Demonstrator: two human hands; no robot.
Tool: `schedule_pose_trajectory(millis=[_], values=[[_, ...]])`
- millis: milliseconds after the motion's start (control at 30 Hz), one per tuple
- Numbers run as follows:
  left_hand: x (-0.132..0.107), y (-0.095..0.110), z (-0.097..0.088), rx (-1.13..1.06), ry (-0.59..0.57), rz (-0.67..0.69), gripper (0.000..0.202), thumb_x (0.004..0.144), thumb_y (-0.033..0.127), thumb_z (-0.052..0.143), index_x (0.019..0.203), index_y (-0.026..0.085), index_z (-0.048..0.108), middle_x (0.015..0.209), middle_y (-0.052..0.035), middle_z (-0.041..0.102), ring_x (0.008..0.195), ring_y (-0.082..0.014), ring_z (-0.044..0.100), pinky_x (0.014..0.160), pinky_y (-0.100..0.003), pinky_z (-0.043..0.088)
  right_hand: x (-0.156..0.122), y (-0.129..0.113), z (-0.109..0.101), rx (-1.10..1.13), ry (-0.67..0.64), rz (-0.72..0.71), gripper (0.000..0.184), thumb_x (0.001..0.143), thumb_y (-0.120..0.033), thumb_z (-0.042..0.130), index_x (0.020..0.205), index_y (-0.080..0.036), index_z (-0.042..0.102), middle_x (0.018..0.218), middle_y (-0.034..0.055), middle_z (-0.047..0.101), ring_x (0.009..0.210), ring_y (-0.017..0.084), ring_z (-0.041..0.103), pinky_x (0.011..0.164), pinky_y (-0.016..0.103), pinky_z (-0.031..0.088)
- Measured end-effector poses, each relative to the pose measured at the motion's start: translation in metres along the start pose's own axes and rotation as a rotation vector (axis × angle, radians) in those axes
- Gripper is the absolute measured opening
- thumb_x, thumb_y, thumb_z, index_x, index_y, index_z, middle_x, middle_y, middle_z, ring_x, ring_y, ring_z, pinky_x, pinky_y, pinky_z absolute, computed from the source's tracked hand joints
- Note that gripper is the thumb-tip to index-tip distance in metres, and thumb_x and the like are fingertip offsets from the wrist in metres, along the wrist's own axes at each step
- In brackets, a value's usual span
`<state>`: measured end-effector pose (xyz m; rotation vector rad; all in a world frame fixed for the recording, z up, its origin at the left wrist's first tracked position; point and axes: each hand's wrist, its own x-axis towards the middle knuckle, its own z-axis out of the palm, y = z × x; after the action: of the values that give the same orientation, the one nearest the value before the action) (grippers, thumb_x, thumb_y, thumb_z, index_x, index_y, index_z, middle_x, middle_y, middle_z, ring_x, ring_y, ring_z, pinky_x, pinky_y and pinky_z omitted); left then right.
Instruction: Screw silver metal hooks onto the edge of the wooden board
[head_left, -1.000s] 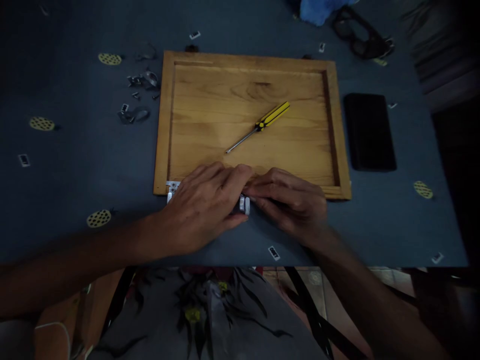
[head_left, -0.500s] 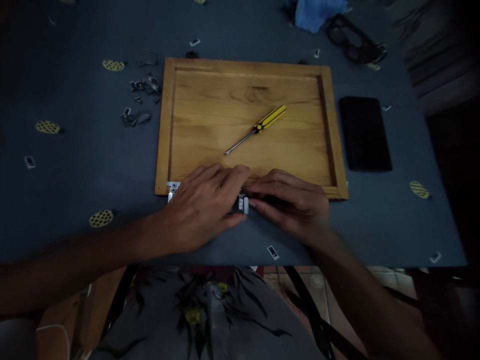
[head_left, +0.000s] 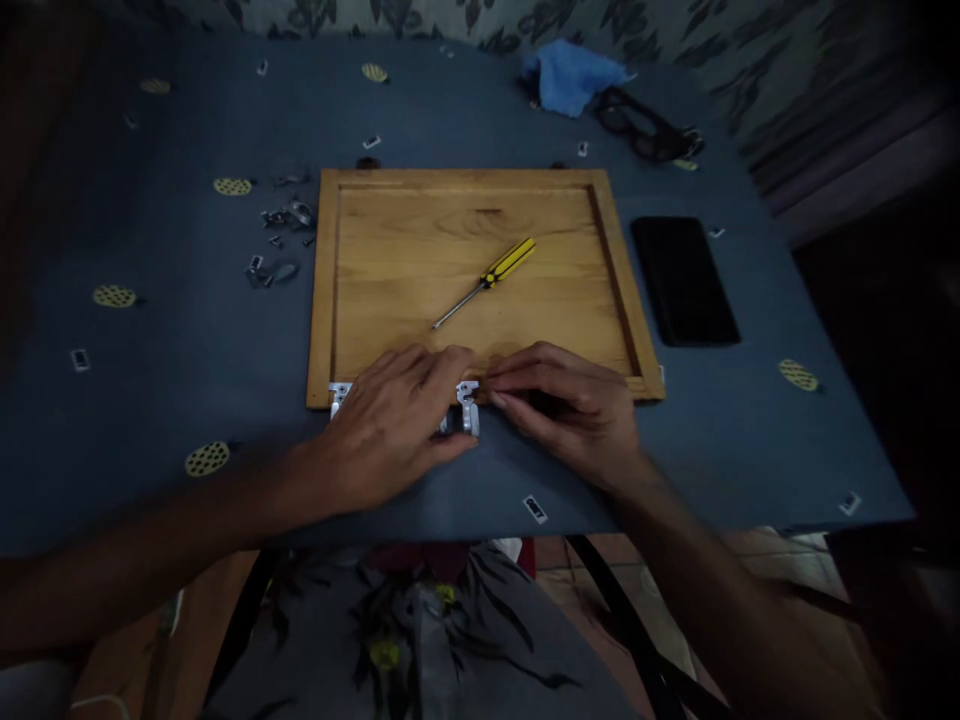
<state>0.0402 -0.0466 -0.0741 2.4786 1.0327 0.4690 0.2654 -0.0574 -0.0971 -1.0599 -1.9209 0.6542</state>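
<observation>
A wooden panel with a raised frame point(head_left: 322, 290) lies flat on the blue table. A silver metal hinge point(head_left: 466, 408) sits at the panel's near edge. My left hand point(head_left: 390, 425) lies over the hinge, fingers curled round it and thumb beneath its end. My right hand point(head_left: 570, 410) rests beside it on the panel's near rail, fingers bent and tips touching the frame close to the hinge. A yellow-and-black screwdriver point(head_left: 484, 282) lies loose on the middle of the panel, beyond both hands.
A black phone point(head_left: 684, 280) lies right of the panel. Loose metal parts point(head_left: 281, 240) are scattered to its left. A blue cloth point(head_left: 570, 78) and dark goggles point(head_left: 645, 125) sit at the back. Yellow perforated discs point(head_left: 206, 458) and small tags dot the table.
The view has tilted up and back, so more of the table's far side shows. More of the hinge is visible between my hands. Both hands remain at the panel's near edge.
</observation>
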Motion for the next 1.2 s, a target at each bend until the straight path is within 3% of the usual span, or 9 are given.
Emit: schedule_pose_trajectory(millis=[200,367,467,633,767,900,1067,1200], values=[[-0.001,-0.001,-0.001,-0.051,-0.009,0.001,0.053,0.088,0.029,0.079,0.127,0.02,0.046,0.114,-0.0084,0.071,0.11,-0.0296,0.069,0.093,-0.046,0.058,0.01,0.008,-0.01,-0.125,0.066,0.016,0.006,0.094,-0.024,0.07,0.093,-0.025,0.076,0.09,0.0039,0.077,0.08,0.017,0.072,0.068,0.03,0.059],[-0.002,-0.003,0.001,-0.082,-0.006,-0.042,0.052,0.085,0.028,0.08,0.125,0.023,0.047,0.113,-0.0067,0.07,0.108,-0.0293,0.069,0.091,-0.046,0.059,0.037,0.021,-0.02,-0.278,0.057,0.1,0.014,0.091,-0.023,0.066,0.1,-0.022,0.076,0.089,0.0044,0.072,0.071,0.017,0.067,0.062,0.029,0.053],[-0.002,-0.004,0.002,-0.07,0.0,-0.038,0.051,0.085,0.029,0.081,0.124,0.023,0.048,0.113,-0.0069,0.07,0.108,-0.0298,0.068,0.091,-0.047,0.058,0.056,0.03,-0.017,-0.366,0.052,0.182,0.016,0.088,-0.027,0.067,0.099,-0.021,0.076,0.09,0.006,0.073,0.072,0.019,0.066,0.067,0.033,0.051],[0.001,-0.002,-0.001,-0.06,-0.035,-0.056,0.05,0.085,0.03,0.081,0.123,0.022,0.049,0.113,-0.007,0.07,0.108,-0.0293,0.068,0.093,-0.048,0.057,0.082,0.04,-0.007,-0.481,0.088,0.338,0.036,0.098,-0.044,0.056,0.123,-0.02,0.069,0.079,0.0064,0.072,0.074,0.026,0.065,0.069,0.036,0.045],[0.003,-0.001,-0.003,-0.052,-0.059,-0.072,0.05,0.086,0.031,0.081,0.123,0.021,0.049,0.114,-0.0081,0.07,0.109,-0.0296,0.068,0.094,-0.048,0.057,0.088,0.043,-0.001,-0.526,0.096,0.397,0.031,0.096,-0.05,0.059,0.098,-0.022,0.073,0.078,0.0087,0.072,0.075,0.028,0.064,0.069,0.037,0.042],[0.002,-0.002,-0.003,-0.043,-0.039,-0.056,0.05,0.086,0.031,0.081,0.123,0.023,0.048,0.112,-0.0062,0.07,0.107,-0.0281,0.068,0.092,-0.046,0.057,0.083,0.045,0.0,-0.487,0.154,0.406,0.028,0.091,-0.05,0.065,0.083,-0.023,0.067,0.07,0.0049,0.066,0.069,0.025,0.06,0.065,0.036,0.041],[0.001,-0.004,-0.002,-0.028,-0.019,0.003,0.043,0.087,0.031,0.078,0.118,0.023,0.048,0.112,-0.0054,0.07,0.106,-0.0269,0.068,0.089,-0.043,0.056,0.074,0.056,-0.005,-0.365,0.258,0.356,0.022,0.093,-0.046,0.065,0.089,-0.026,0.056,0.069,-0.0013,0.058,0.063,0.018,0.055,0.059,0.033,0.043],[0.001,-0.005,-0.001,-0.022,-0.029,-0.007,0.043,0.088,0.031,0.078,0.118,0.022,0.048,0.113,-0.0067,0.07,0.106,-0.028,0.068,0.089,-0.044,0.056,0.068,0.054,-0.014,-0.065,0.452,0.229,0.034,0.09,-0.048,0.072,0.09,-0.029,0.044,0.074,-0.0031,0.056,0.06,0.015,0.054,0.053,0.03,0.045]])
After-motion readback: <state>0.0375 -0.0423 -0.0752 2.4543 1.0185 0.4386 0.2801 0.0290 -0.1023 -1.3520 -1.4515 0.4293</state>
